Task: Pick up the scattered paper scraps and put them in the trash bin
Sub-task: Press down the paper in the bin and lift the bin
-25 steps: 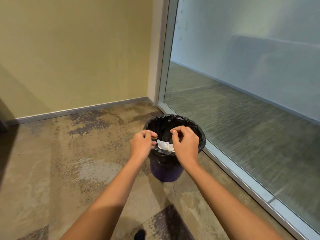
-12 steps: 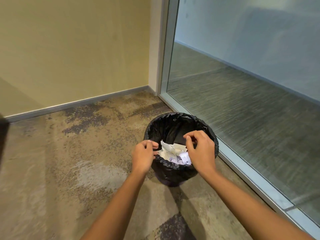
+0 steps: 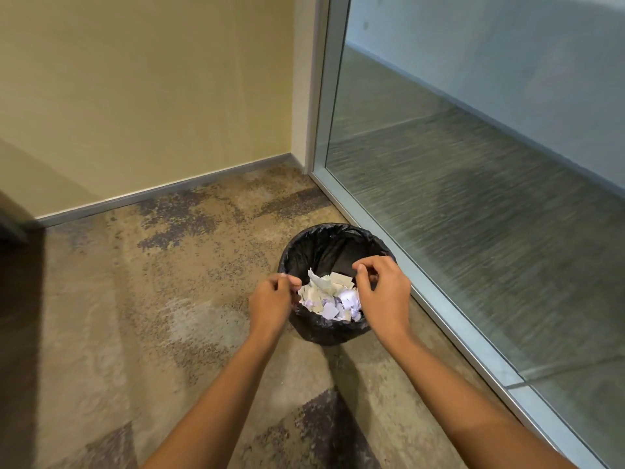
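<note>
A small round trash bin (image 3: 329, 333) lined with a black bag stands on the carpet beside the glass wall. White and pale purple paper scraps (image 3: 333, 297) lie piled inside it. My left hand (image 3: 273, 301) hovers at the bin's near-left rim, its fingers curled shut with the thumb against them; nothing shows in it. My right hand (image 3: 384, 291) hangs over the right side of the bin, fingers bent and loosely apart, holding nothing that I can see. No loose scraps show on the floor in view.
A glass wall with a metal frame (image 3: 449, 328) runs close along the bin's right. A yellow wall with a grey baseboard (image 3: 162, 192) closes the back. Mottled brown carpet (image 3: 135, 316) spreads to the left and front. A dark edge (image 3: 13, 299) stands at the far left.
The paper held between my hands a second ago now lies in the bin. My hands have parted slightly, and the view has tilted down so more of the bin's inside shows.
</note>
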### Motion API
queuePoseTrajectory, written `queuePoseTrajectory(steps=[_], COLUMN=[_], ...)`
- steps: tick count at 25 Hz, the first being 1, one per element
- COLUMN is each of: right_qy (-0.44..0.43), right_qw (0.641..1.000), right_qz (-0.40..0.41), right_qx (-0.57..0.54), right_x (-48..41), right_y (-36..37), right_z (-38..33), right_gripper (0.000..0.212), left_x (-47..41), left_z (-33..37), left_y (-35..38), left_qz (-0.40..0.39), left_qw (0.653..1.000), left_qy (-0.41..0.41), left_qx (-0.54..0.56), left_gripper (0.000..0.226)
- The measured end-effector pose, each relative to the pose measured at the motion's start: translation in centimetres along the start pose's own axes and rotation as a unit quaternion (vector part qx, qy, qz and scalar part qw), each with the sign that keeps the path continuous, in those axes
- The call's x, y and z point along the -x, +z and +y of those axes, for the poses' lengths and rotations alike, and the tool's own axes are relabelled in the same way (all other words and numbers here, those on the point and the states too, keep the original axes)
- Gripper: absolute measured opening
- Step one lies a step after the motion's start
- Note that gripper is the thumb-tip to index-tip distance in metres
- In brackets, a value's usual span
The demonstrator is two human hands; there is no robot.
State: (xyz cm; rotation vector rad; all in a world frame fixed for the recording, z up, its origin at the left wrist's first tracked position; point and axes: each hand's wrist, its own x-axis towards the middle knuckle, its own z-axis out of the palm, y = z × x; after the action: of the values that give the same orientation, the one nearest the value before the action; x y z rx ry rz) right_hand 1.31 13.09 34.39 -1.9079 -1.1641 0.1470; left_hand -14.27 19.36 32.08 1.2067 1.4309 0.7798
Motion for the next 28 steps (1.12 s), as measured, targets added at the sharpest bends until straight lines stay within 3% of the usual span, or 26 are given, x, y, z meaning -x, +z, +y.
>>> queuePoseTrajectory(steps=[16,28], right_qy=[0.069,0.135], right_qw=[0.996,0.985], right_qz=[-0.049,-0.082], right_qx=[0.036,0.067], right_x=[-5.2,-9.1], right_y=[-17.7,-16.0], right_z=[-12.6,-15.5], right_gripper=[0.011,0.012], left_x=[11.3,6.3], left_z=[20.6,24.7], left_y=[-3.0,-5.8], left_qz=[-0.022,-0.043], left_qw=[0.991,0.982], left_qy=[-0.129,-0.180], left_qx=[-0.008,-0.030], left_gripper=[0.042,0.038])
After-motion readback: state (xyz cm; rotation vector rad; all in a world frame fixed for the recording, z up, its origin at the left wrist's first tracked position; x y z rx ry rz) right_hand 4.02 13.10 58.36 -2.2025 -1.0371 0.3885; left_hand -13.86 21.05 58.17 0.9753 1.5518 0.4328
